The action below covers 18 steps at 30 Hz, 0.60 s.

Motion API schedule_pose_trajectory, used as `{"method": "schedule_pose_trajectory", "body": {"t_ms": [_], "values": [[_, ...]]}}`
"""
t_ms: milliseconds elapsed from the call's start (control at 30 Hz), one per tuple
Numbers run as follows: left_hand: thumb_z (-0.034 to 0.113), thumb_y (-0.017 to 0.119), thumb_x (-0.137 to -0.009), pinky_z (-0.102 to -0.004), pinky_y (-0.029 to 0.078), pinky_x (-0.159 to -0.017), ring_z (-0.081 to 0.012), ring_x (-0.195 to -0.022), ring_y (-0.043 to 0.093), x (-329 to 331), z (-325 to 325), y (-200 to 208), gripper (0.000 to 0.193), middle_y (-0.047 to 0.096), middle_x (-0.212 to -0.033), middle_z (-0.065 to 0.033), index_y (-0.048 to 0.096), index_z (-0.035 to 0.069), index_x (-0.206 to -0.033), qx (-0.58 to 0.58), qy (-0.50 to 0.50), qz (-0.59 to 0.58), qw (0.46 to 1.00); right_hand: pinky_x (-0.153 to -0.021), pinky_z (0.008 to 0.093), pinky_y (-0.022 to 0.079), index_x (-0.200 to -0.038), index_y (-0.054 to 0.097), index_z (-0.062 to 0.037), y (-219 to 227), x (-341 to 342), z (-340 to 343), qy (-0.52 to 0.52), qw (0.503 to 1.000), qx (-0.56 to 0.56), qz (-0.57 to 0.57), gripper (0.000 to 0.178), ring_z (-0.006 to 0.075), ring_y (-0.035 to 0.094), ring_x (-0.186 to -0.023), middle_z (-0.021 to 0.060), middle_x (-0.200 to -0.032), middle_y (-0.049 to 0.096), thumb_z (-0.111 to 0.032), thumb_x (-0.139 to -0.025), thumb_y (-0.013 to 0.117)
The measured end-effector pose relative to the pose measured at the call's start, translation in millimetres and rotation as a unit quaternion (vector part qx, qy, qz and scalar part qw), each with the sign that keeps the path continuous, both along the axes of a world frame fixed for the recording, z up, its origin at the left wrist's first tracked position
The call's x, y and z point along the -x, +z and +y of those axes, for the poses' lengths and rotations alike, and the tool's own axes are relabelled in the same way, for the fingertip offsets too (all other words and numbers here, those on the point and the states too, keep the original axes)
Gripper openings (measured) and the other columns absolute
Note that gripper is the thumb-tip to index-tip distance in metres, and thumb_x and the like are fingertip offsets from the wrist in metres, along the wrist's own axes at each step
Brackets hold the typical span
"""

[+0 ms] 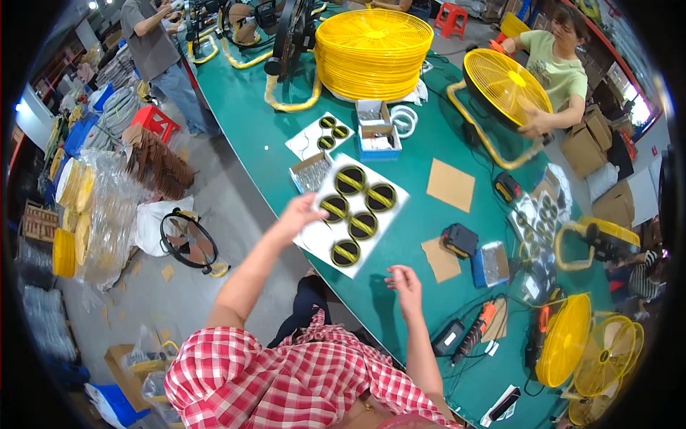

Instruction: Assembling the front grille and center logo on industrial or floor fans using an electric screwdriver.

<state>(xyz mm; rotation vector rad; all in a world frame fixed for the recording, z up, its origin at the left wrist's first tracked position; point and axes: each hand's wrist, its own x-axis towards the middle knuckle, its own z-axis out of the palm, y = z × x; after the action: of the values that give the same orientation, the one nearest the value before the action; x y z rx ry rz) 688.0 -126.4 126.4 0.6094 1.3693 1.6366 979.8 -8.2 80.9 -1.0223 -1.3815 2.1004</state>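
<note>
My left hand (296, 217) grips the left edge of a white sheet of round stickers (326, 247), its thumb on top. Several black round labels with a yellow band sit on that sheet, which is held above the green table. To the right of the sheet, my right hand (405, 286) hovers over the table, fingers loosely bent and apart, holding nothing. A smaller sheet of similar labels (304, 143) lies farther off. Just beyond my left hand is an open box of small metal parts (312, 174), partly covered by the held sheet.
A tall stack of yellow fan grilles (373, 64) stands at the back of the green table (286, 189). Toward the right are a cordless-tool battery (459, 239), a blue box of screws (491, 264) and an orange-black screwdriver (477, 325). A co-worker (561, 79) handles a yellow fan (507, 86).
</note>
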Motion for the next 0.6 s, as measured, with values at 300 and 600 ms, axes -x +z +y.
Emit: {"method": "schedule_pose_trajectory", "body": {"t_ms": [300,600], "values": [[-0.006,0.054,-0.08,-0.0302,0.052,-0.073,-0.0165,-0.083,0.062,310,63,-55,0.032,0.063,-0.098,-0.0094,0.051,-0.002,-0.111,0.021,0.052,0.081,0.995,-0.068,0.0383,0.05,-0.113,0.048,-0.0125,-28,246,4,0.222,0.821,-0.509,-0.133,0.036,0.0285,0.059,-0.08,0.0086,-0.112,0.048,-0.014,-0.079,0.061],[0.014,0.071,-0.069,-0.0346,0.044,-0.086,-0.0287,-0.1,0.054,354,134,-191,0.05,0.057,-0.109,-0.0166,0.052,0.0,-0.112,0.262,-0.049,0.336,0.904,-0.065,0.0383,0.049,-0.086,0.057,-0.0088,-62,279,5,0.24,0.775,-0.558,-0.178,0.013,0.029,0.058,-0.079,0.0075,-0.091,0.053,-0.01,-0.075,0.063]]}}
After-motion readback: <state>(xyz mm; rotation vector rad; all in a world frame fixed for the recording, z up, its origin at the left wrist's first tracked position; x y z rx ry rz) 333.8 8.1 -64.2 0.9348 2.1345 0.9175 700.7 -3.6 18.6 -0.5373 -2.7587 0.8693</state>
